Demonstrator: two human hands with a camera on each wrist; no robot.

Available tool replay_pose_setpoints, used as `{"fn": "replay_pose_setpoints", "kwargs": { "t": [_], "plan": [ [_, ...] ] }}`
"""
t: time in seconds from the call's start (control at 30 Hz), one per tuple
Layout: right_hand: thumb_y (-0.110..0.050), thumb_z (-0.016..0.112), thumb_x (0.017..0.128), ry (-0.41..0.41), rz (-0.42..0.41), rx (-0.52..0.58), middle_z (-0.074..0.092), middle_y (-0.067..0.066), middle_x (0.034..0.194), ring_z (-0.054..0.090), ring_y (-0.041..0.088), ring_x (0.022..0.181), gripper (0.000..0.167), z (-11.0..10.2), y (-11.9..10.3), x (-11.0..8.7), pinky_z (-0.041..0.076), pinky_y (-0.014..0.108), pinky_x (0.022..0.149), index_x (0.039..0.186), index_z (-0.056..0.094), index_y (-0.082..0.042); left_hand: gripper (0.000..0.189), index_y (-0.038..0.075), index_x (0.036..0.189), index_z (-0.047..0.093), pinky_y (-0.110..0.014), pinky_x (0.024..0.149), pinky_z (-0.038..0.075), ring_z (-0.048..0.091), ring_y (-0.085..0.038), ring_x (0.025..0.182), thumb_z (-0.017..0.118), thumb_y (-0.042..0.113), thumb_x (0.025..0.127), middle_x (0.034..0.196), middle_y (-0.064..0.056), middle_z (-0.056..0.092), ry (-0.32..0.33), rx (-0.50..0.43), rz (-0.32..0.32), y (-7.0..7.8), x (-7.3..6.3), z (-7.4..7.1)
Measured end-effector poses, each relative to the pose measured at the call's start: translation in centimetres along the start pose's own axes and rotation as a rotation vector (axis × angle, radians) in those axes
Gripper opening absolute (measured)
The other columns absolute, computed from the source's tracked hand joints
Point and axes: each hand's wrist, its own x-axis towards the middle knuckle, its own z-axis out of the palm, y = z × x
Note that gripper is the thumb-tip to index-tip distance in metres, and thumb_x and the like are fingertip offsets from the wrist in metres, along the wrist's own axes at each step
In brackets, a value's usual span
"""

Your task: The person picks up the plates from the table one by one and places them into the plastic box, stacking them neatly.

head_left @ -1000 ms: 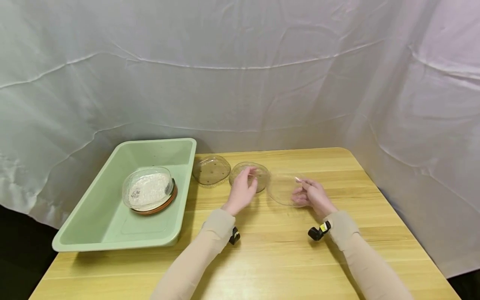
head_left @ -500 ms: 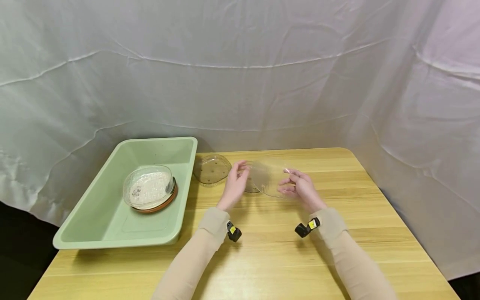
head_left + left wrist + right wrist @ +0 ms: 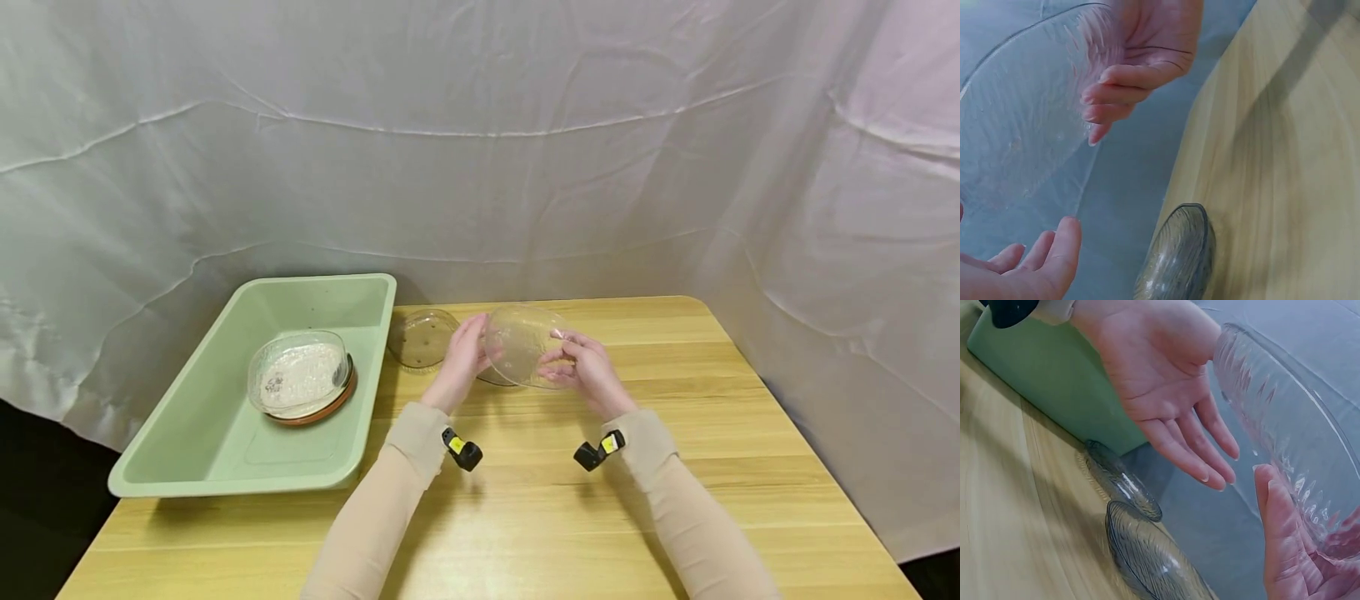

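The main danger is a slip of the clear ridged glass dish, which is tilted and raised off the wooden table between the two hands. The right hand has it pinched at one end, thumb on the rim side and fingers curled against the outer wall. Smooth glass held at one edge could swivel if that pinch loosens, since most of its weight hangs away from the grip.

The left hand gives little sure backup: its fingers are stretched out and loosely parted, palm facing the dish's other end, not wrapped around it. Whether the thumb bears on the glass is hidden, so I cannot tell if that end is supported.

Below and behind sits a smoky glass dish, with another smoky dish just beside it, near the green tub. A drop or a low swing could knock glass on glass and chip a rim; the clear wall, hard to see, would make its edge easy to misjudge. Inside the tub, a clear rounded-square dish tops a small stack over an orange-brown piece, and its off-centre seat looks likely to slide if bumped
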Motion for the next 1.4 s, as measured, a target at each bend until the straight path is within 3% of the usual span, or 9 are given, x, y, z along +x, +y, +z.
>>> {"fn": "replay_pose_setpoints", "kwargs": {
  "t": [0.17,0.33,0.5,0.6,0.7,0.87,1.07,1.4],
  "plan": [
    [-0.012,0.029,0.109,0.002,-0.007,-0.006,0.069,-0.002,0.078,0.073,0.011,0.065,0.046,0.4,0.0,0.2,0.061,0.020,0.065,0.151,0.028,0.007,0.059,0.006,0.154,0.034,-0.038,0.105,0.054,0.052,-0.045,0.135,0.038,0.044,0.108,0.153,-0.019,0.047,-0.029,0.007,-0.020,0.5,0.0,-0.1],
    [-0.010,0.029,0.109,0.019,-0.022,-0.049,0.069,-0.001,0.077,0.074,0.012,0.064,0.046,0.6,0.1,0.3,0.062,0.022,0.065,0.152,0.028,0.007,0.056,0.003,0.150,0.037,-0.029,0.088,0.062,0.062,-0.043,0.124,0.041,0.040,0.108,0.150,-0.024,0.048,-0.017,0.051,-0.029,0.6,0.1,-0.1],
    [-0.009,0.033,0.106,0.033,-0.052,-0.108,0.069,-0.001,0.076,0.073,0.012,0.060,0.046,1.3,0.2,0.2,0.062,0.025,0.063,0.149,0.032,0.006,0.047,0.005,0.149,0.038,-0.029,0.070,0.063,0.074,-0.028,0.084,0.039,0.031,0.110,0.133,-0.025,0.059,0.009,0.211,0.013,0.2,0.1,-0.1],
    [-0.008,0.035,0.105,0.032,-0.075,-0.136,0.068,-0.001,0.076,0.071,0.011,0.059,0.044,1.6,0.2,0.2,0.063,0.027,0.063,0.146,0.036,0.008,0.042,0.008,0.148,0.041,-0.026,0.057,0.059,0.063,-0.014,0.062,0.038,0.025,0.110,0.116,-0.022,0.066,0.031,0.321,0.049,-0.1,0.1,-0.1],
    [-0.007,0.035,0.104,0.034,-0.085,-0.144,0.067,-0.001,0.078,0.070,0.011,0.059,0.043,1.7,0.4,0.1,0.064,0.030,0.065,0.144,0.039,0.008,0.039,0.010,0.146,0.044,-0.021,0.048,0.051,0.053,-0.010,0.054,0.036,0.018,0.109,0.106,-0.019,0.070,0.050,0.375,0.070,-0.3,0.0,-0.1],
    [-0.006,0.036,0.103,0.027,-0.088,-0.139,0.067,0.000,0.079,0.071,0.011,0.060,0.044,1.5,0.6,0.1,0.064,0.032,0.070,0.145,0.038,0.008,0.040,0.011,0.146,0.044,-0.020,0.045,0.047,0.052,-0.010,0.051,0.032,0.010,0.108,0.104,-0.021,0.070,0.035,0.366,0.072,-0.4,-0.1,0.0],
    [-0.007,0.036,0.102,0.025,-0.095,-0.111,0.068,0.000,0.078,0.071,0.012,0.060,0.044,1.6,0.6,-0.1,0.064,0.029,0.066,0.144,0.040,0.008,0.040,0.007,0.146,0.043,-0.024,0.050,0.054,0.062,-0.013,0.052,0.031,0.008,0.108,0.102,-0.023,0.068,0.019,0.338,0.068,-0.1,-0.1,0.0],
    [-0.007,0.039,0.102,0.071,-0.144,-0.089,0.069,-0.002,0.076,0.072,0.012,0.064,0.044,1.9,0.4,-0.3,0.064,0.030,0.069,0.143,0.044,0.007,0.041,0.004,0.145,0.043,-0.027,0.056,0.060,0.063,-0.013,0.052,0.030,0.003,0.106,0.103,-0.025,0.068,0.013,0.347,0.035,1.2,0.0,0.0]
  ]
}}
